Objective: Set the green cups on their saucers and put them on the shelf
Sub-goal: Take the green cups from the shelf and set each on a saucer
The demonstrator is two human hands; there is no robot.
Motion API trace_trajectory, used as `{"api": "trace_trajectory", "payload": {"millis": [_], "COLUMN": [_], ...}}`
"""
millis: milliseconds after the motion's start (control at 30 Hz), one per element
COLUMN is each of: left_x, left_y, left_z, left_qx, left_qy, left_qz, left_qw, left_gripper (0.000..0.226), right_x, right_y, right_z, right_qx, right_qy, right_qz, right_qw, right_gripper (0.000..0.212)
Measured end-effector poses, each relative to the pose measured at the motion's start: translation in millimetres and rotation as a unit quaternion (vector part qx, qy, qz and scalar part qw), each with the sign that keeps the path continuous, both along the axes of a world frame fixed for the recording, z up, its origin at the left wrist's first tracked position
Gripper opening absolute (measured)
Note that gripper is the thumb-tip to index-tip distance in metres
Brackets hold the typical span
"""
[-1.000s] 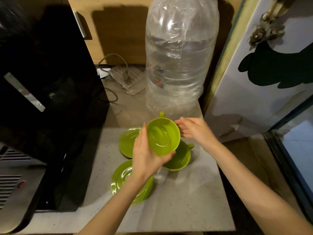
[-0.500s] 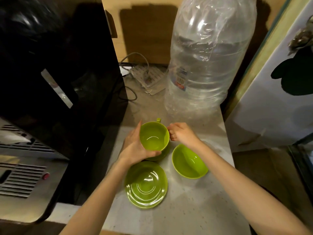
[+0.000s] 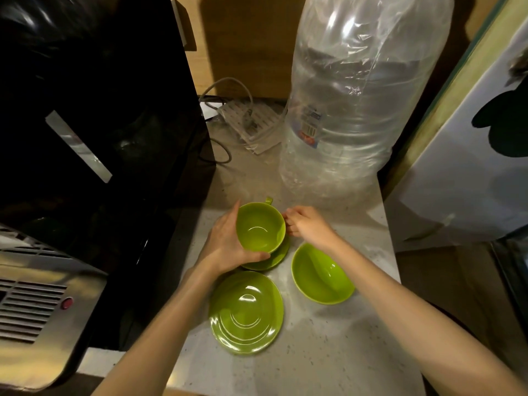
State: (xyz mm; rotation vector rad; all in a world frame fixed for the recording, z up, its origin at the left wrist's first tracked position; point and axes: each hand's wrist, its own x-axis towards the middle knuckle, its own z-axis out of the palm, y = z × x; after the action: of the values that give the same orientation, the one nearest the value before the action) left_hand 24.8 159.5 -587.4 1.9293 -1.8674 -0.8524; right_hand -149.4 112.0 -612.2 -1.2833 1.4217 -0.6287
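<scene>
One green cup (image 3: 260, 227) stands upright on the far green saucer (image 3: 274, 260), its handle pointing away from me. My left hand (image 3: 225, 244) wraps the cup's left side. Fingertips of my right hand (image 3: 307, 225) pinch its right rim. A second green cup (image 3: 321, 277) rests on the counter to the right, partly under my right forearm. The near green saucer (image 3: 247, 311) lies bare in front of the first cup.
A big clear water bottle (image 3: 351, 104) stands behind the cups. A black appliance (image 3: 94, 110) walls off the left side. A power strip with cables (image 3: 248, 124) lies at the back. A white cabinet (image 3: 468, 167) is on the right. The speckled counter (image 3: 328, 352) ends close to me.
The cup held tilted above the counter has come down upright onto the far saucer. Both hands stay on it. The camera has shifted, so the scene sits further right.
</scene>
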Motion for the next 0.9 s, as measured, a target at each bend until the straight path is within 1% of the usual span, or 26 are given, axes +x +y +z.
{"api": "trace_trajectory", "payload": {"millis": [167,333,400,500,533,567,633,667,733,833,900], "left_x": [-0.6,-0.1,-2.7,-16.9,-24.6,-33.3,-50.9,-58.8,-71.7,-83.4,-88.2], "left_y": [1.8,7.0,10.6,20.5,26.0,32.4,45.5,51.3,61.9,78.2,88.8], "left_z": [2.1,1.8,4.5,12.0,15.2,18.2,19.9,18.4,11.6,-3.1,-10.9], "left_qx": [0.002,-0.003,-0.021,-0.08,-0.106,-0.13,-0.151,-0.149,-0.131,-0.094,-0.064], "left_qy": [0.011,0.019,-0.005,-0.038,-0.026,0.002,0.072,0.092,0.101,0.089,0.088], "left_qz": [-0.014,-0.025,-0.038,-0.074,-0.088,-0.101,-0.107,-0.095,-0.061,-0.042,-0.041], "left_qw": [1.0,0.999,0.999,0.993,0.99,0.986,0.98,0.98,0.984,0.991,0.993], "left_gripper": [0.132,0.13,0.131,0.129,0.125,0.12,0.107,0.101,0.094,0.103,0.111], "right_x": [-2.0,-7.9,-14.0,-34.4,-42.1,-50.2,-67.3,-74.3,-86.2,-98.5,-103.5], "right_y": [0.6,4.3,7.5,12.2,15.6,19.0,26.6,32.1,45.1,61.9,70.5], "right_z": [0.7,5.3,12.1,19.3,22.1,23.7,22.9,23.0,21.2,12.9,6.4], "right_qx": [0.003,-0.004,-0.013,-0.015,-0.016,-0.021,-0.035,-0.034,-0.014,0.011,0.016], "right_qy": [0.014,0.019,0.014,0.001,-0.005,-0.012,-0.03,-0.032,-0.027,-0.036,-0.015], "right_qz": [-0.005,0.005,-0.005,-0.031,-0.042,-0.056,-0.09,-0.103,-0.117,-0.148,-0.156], "right_qw": [1.0,1.0,1.0,0.999,0.999,0.998,0.995,0.994,0.993,0.988,0.988], "right_gripper": [0.034,0.03,0.03,0.034,0.035,0.034,0.032,0.031,0.031,0.028,0.024]}}
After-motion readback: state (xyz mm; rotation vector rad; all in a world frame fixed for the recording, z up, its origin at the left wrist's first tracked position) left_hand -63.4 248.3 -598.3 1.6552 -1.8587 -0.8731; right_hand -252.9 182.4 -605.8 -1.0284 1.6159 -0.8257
